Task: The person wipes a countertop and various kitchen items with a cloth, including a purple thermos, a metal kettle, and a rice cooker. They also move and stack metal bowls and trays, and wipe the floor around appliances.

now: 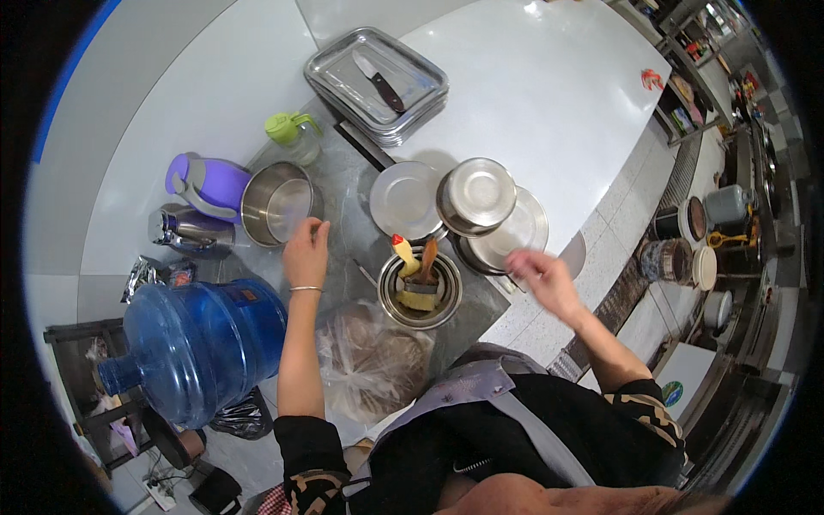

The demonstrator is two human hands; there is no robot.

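My left hand (306,254), with a bracelet at the wrist, is beside the near right rim of a deep stainless steel pot (252,193). Its thumb and fingers are drawn near each other; whether anything thin is between them is unclear. Blurred by motion, my right hand (544,280) hovers by the near edge of a round metal lid (531,222), and its grip cannot be made out. Between my hands, a steel bowl (386,302) holds a wooden-handled brush (428,257) and a yellow squeeze bottle (405,254) with a red tip.
An upturned steel bowl (483,190) and another lid (404,199) lie ahead. Farther off, a knife (386,90) rests on stacked metal trays (421,125). Leftward are a purple jug (222,187), a metal flask (199,235) and a blue water bottle (199,347). A plastic bag (373,360) sits close to me.
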